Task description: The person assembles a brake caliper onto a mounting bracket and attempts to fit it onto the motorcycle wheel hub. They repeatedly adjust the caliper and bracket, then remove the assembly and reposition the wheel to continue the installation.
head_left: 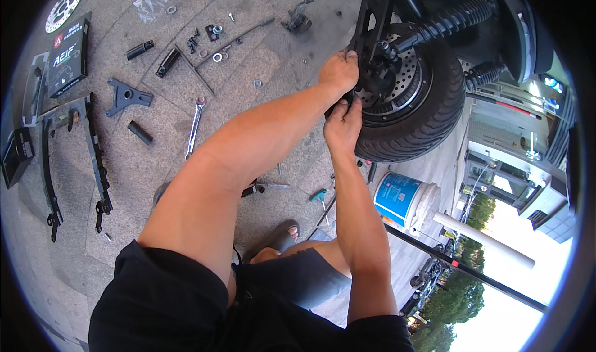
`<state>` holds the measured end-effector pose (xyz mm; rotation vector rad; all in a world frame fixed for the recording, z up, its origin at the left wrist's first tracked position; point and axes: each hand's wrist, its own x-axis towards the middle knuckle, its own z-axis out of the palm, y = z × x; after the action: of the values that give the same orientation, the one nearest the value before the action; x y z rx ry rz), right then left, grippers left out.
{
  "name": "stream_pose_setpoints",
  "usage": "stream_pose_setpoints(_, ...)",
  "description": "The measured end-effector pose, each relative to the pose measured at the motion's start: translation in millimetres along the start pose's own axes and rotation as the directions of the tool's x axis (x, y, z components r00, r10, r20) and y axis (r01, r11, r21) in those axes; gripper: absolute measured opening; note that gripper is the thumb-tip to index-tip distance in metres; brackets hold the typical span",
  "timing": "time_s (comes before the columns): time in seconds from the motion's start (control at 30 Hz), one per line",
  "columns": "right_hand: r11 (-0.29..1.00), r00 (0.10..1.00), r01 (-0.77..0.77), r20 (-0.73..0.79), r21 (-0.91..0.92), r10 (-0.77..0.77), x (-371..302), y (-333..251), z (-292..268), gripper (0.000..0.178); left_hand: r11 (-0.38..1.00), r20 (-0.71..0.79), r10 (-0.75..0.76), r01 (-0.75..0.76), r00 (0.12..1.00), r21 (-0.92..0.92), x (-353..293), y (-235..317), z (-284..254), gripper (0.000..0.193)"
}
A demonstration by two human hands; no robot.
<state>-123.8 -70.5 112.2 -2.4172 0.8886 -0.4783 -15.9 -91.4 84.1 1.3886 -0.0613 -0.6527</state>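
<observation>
Both my hands are at the hub side of a scooter wheel with a black tyre (410,131). My left hand (339,72) is closed at the lower end of a black slotted swingarm (371,26); its fingertips are hidden. Just below it, my right hand (343,125) pinches with thumb and fingers at a small dark part (349,96) between the hands, whose kind I cannot make out. Beside them are a drilled brake disc (403,72) and a black coil-spring shock absorber (450,24).
On the paving lie a combination wrench (195,128), a blue-grey three-armed bracket (127,96), a black fork-shaped frame (93,144), a green-handled tool (319,195) and several washers. A blue-and-white bucket (397,197) stands near the wheel. A black box (69,57) and loose brake disc (64,9) lie far left.
</observation>
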Motion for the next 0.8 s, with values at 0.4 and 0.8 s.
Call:
stream_pose_setpoints(0.4, 0.988, 0.994, -0.101, 0.054, 0.115, 0.096, -3, -3, -2, 0.028, 0.994, 0.069, 0.111, -0.112, 0.991, 0.0, 4, 0, -4, 0.047)
stream_pose_setpoints(0.8, 0.986, 0.813, 0.03, 0.578, -0.164, 0.071, -29, 29, -32, 0.043, 0.94, -0.02, -0.057, 0.06, 0.998, 0.337, 39, -52, -58, 0.057)
